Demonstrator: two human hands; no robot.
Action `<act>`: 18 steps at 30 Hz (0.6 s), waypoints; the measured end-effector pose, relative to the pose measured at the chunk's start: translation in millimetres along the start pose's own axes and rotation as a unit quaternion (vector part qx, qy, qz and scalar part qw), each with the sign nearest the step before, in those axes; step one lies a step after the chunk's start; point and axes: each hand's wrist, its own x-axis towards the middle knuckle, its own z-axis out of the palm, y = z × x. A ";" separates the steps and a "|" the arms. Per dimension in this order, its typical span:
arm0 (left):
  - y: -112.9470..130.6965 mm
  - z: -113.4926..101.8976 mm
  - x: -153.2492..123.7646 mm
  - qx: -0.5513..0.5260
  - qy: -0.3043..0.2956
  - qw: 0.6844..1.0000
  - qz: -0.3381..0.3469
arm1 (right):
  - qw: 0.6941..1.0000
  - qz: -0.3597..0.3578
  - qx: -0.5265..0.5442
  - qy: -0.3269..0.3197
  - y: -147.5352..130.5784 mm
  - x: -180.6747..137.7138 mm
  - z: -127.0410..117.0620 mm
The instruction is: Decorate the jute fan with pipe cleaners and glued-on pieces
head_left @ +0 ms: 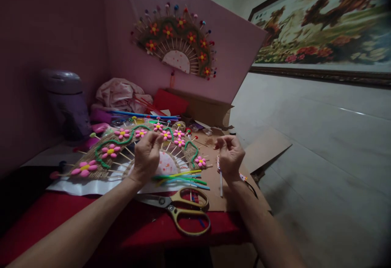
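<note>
My left hand (146,156) is closed in a pinch above the fan-shaped craft (105,148), in front of its right half. That fan is of twine and sticks, with pink clay flowers (110,151) and a wavy green strip on it. My right hand (230,156) is also pinched, apart from the left, over the cardboard (210,196) beyond the fan's right end. Whatever either hand holds, if anything, is too small or hidden. Below the left hand lie several green, blue and yellow sticks (183,178). Nearer to me are scissors (171,207) with yellow handles.
A purple flask (67,105) stands at the back left beside crumpled pink cloth (119,93). Blue straws (145,115) lie behind the fan. Another finished-looking fan (180,42) hangs on a pink board. A red cloth (122,227) covers the table, with a tiled wall (324,146) at right.
</note>
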 end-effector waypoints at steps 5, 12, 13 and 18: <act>-2.0 -6.2 9.0 -0.038 0.018 0.999 -0.027 | 0.993 0.019 0.008 -0.117 -4.6 -30.3 5.8; -0.9 1.9 -1.1 0.048 -0.128 0.991 -0.004 | 0.973 -0.115 -0.122 -0.158 1.7 -55.6 3.9; -0.7 3.3 -3.0 0.060 -0.135 0.989 -0.001 | 0.967 -0.135 -0.124 -0.178 1.0 -57.5 3.9; -1.6 6.1 -8.2 0.077 -0.146 0.986 0.003 | 0.931 -0.231 -0.116 -0.257 -6.1 -62.2 4.3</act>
